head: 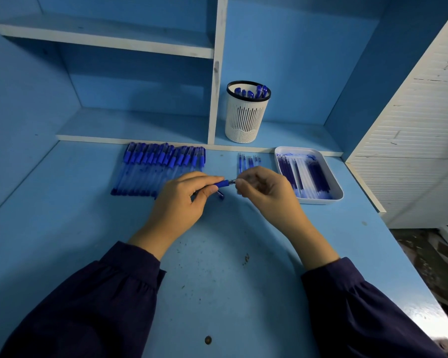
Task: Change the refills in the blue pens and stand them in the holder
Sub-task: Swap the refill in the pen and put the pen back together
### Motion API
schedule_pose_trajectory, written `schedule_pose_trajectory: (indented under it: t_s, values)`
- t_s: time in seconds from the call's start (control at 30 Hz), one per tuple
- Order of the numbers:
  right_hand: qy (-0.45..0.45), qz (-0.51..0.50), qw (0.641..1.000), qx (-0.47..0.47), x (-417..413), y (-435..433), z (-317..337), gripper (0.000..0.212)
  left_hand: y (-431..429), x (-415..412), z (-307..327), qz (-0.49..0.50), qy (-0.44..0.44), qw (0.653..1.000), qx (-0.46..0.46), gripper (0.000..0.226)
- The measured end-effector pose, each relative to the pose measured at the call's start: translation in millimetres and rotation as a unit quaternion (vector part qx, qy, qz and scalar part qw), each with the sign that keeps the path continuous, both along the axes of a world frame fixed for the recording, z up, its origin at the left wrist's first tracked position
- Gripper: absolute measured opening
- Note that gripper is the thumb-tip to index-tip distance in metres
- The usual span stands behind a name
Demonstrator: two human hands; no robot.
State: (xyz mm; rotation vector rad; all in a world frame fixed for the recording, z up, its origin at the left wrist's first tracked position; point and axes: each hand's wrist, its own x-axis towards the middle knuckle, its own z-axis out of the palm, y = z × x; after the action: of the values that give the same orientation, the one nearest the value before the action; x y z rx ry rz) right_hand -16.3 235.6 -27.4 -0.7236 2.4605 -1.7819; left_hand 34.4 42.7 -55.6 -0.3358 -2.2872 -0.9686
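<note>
Blue desk [217, 280] scuffed, speckled with dark marks. Blue shelf unit [140, 50] with white edges behind; white slatted panel [411, 140] at right.

Pen [223, 183] held level above desk centre, between both hands: blue grip, metal tip pointing right. Left hand [181, 200] fingers curled round barrel. Right hand [264, 189] fingertips pinch tip end.

Row of pens [161, 166] lies at left; loose refills [248, 161] behind right hand; white tray [321, 200] of refills at right. White holder [246, 120] on low shelf, several pens upright inside.
</note>
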Motion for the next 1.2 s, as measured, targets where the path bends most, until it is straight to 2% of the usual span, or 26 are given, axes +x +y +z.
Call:
schedule_pose_trajectory:
  t_s: [0.07, 0.2, 0.33, 0.47, 0.6, 0.73, 0.83, 0.97, 1.07, 1.2]
  values:
    - [0.006, -0.001, 1.000, 0.009, 0.1, 0.2, 0.6, 0.009, 0.5, -0.5, 0.2, 0.001, 0.000, 1.000, -0.002, 0.023]
    - [-0.024, 0.028, 0.999, -0.038, -0.4, 1.7, 4.0, 0.011, 1.4, -0.2, -0.4, 0.002, -0.001, 1.000, 0.003, 0.023]
    - [-0.011, 0.021, 1.000, 0.004, -1.4, 3.0, 2.9, 0.008, 1.5, 0.0, -0.1, -0.001, -0.007, 1.000, 0.004, 0.024]
    - [-0.085, 0.047, 0.993, -0.062, -2.5, 4.7, 5.6, 0.014, 1.8, 0.4, 0.3, 0.001, -0.002, 1.000, -0.001, 0.023]
    - [-0.080, 0.045, 0.995, -0.035, -2.1, 4.7, 5.8, 0.009, 1.0, 0.5, 0.0, -0.003, -0.004, 1.000, -0.004, 0.024]
    - [-0.099, 0.056, 0.991, -0.065, -1.9, 5.0, 6.0, 0.017, 1.3, 0.6, 0.1, -0.002, -0.004, 1.000, -0.001, 0.024]
    - [-0.090, 0.056, 0.993, -0.050, -1.3, 3.8, 5.5, 0.010, 0.9, 0.8, 0.1, -0.002, -0.007, 1.000, 0.001, 0.024]
    - [-0.112, 0.050, 0.990, -0.066, -2.3, 3.2, 3.9, 0.017, 1.0, 0.5, 0.7, -0.005, -0.006, 1.000, -0.001, 0.024]
    - [-0.096, 0.052, 0.992, -0.060, -1.6, 1.9, 3.2, 0.011, 0.6, 0.8, 0.4, -0.002, -0.005, 1.000, 0.001, 0.024]
    - [-0.109, 0.057, 0.989, -0.077, -1.7, 1.0, 3.7, 0.016, -0.3, 0.2, -0.2, -0.002, -0.004, 1.000, -0.001, 0.024]
